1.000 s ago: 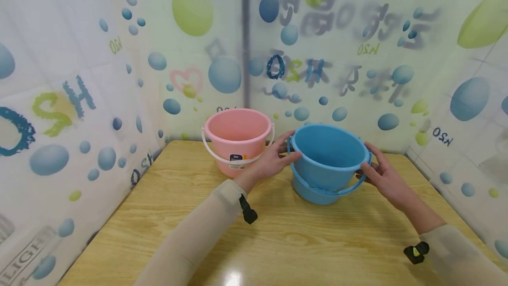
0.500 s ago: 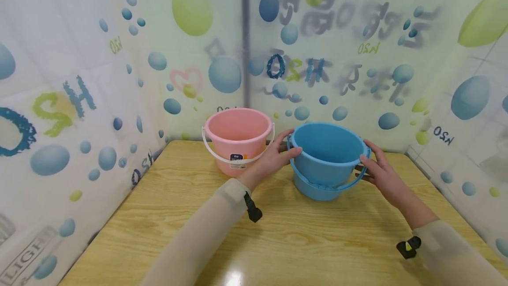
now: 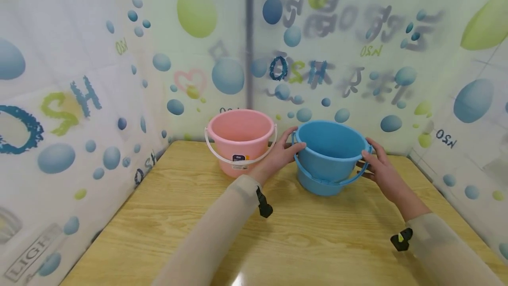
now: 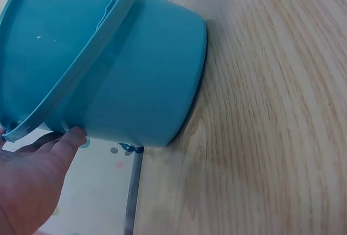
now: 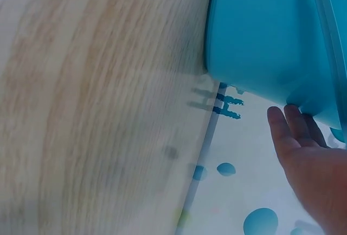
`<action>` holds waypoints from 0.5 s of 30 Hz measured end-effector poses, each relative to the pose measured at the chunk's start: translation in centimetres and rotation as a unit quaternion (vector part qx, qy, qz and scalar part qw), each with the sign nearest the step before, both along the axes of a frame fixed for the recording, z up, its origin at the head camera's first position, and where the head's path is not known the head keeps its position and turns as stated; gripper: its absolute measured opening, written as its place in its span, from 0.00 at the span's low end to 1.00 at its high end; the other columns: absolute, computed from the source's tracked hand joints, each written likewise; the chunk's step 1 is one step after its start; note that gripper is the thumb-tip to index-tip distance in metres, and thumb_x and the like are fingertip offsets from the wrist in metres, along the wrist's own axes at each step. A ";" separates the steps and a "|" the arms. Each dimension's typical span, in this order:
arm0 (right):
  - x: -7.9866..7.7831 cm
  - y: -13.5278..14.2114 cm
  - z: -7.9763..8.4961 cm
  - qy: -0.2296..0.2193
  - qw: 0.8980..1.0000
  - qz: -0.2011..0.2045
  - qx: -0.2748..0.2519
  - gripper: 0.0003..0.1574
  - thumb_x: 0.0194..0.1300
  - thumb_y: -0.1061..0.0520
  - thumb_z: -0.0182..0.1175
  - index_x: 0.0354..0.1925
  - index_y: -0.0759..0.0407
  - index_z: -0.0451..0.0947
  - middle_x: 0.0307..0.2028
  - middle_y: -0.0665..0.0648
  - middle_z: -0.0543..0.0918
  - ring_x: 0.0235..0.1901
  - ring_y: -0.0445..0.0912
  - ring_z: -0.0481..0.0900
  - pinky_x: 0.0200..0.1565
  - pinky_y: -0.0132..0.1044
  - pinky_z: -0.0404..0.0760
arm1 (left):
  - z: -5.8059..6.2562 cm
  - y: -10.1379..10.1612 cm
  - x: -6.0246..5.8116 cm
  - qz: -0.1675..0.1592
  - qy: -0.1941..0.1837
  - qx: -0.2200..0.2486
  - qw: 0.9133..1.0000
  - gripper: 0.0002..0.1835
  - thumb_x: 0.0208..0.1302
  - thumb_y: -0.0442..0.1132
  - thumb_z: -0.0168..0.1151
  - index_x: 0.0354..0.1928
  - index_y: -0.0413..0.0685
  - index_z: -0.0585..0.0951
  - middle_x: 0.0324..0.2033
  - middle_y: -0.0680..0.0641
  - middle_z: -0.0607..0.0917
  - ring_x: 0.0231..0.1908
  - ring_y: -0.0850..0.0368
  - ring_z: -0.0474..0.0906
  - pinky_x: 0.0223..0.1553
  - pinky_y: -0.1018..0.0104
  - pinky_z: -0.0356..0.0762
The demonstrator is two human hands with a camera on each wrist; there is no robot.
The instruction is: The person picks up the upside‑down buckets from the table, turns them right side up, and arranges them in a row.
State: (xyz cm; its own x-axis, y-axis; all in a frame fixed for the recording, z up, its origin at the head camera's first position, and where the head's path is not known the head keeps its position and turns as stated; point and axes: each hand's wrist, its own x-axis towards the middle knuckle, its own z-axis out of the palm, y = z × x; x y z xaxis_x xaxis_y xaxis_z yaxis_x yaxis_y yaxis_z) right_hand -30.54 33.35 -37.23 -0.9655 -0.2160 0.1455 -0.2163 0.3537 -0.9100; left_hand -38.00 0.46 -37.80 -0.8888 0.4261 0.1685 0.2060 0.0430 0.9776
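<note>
In the head view a blue bucket (image 3: 323, 169) stands upright on the wooden table, its handle (image 3: 335, 183) hanging down across the near side. My left hand (image 3: 279, 156) grips the rim at the left, thumb over the edge and fingers outside. At the right side my right hand (image 3: 385, 171) holds the rim in the same manner. Both wrist views show fingers against the outer wall; the blue bucket's base (image 4: 179, 99) meets the tabletop in the left wrist view. Left of it is a pink bucket (image 3: 241, 133) with a white handle (image 3: 222, 157), partly behind my left hand.
The wooden table (image 3: 285, 242) reaches back to a curtain wall (image 3: 222, 34) printed with coloured drops and letters. Similar sheets close off the left and right sides. A small black device (image 3: 263, 204) is strapped at each wrist.
Both hands have shifted the blue bucket slightly back, away from me, still gripping its rim. The pink bucket stays in place; the head view has turned a little.
</note>
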 end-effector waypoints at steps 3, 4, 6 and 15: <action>-0.2 0.0 0.0 -0.006 1.000 -0.001 -0.008 0.43 0.82 0.35 0.35 0.81 0.35 0.24 0.78 0.73 0.47 0.71 0.72 0.60 0.64 0.61 0.73 | 0.0 0.3 -0.3 0.009 -0.005 -0.005 1.000 0.35 0.70 0.61 0.61 0.71 0.95 0.55 0.75 0.45 0.67 0.72 0.48 0.68 0.65 0.48 0.76; -0.3 0.0 0.0 -0.007 1.000 -0.003 -0.010 0.43 0.82 0.35 0.34 0.81 0.35 0.24 0.78 0.74 0.47 0.71 0.73 0.59 0.65 0.64 0.71 | 0.0 0.4 -0.4 0.011 -0.007 -0.005 1.000 0.35 0.69 0.62 0.61 0.71 0.96 0.55 0.75 0.46 0.66 0.72 0.48 0.68 0.65 0.47 0.76; -0.5 -0.1 0.0 -0.011 1.000 -0.005 -0.016 0.44 0.82 0.34 0.35 0.81 0.36 0.23 0.78 0.74 0.45 0.72 0.74 0.58 0.66 0.69 0.66 | 0.0 0.6 -0.7 0.018 -0.014 -0.004 1.000 0.35 0.69 0.62 0.62 0.71 0.96 0.56 0.75 0.46 0.66 0.72 0.48 0.68 0.65 0.47 0.76; -1.2 -0.1 0.0 -0.007 1.000 -0.009 -0.016 0.46 0.81 0.34 0.38 0.81 0.36 0.24 0.78 0.74 0.44 0.73 0.75 0.55 0.67 0.73 0.62 | 0.2 1.1 -1.4 0.026 -0.039 0.019 0.999 0.38 0.69 0.61 0.62 0.74 0.93 0.54 0.77 0.46 0.64 0.74 0.46 0.64 0.68 0.40 0.70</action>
State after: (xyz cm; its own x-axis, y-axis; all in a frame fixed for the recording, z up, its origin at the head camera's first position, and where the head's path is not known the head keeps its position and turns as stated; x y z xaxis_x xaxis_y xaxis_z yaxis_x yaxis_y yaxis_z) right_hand -31.76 33.22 -37.23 -0.9712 -0.1933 0.1390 -0.1975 0.3282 -0.9237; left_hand -39.44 1.56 -37.64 -0.9209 0.3730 0.1132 0.1277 0.0144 0.9917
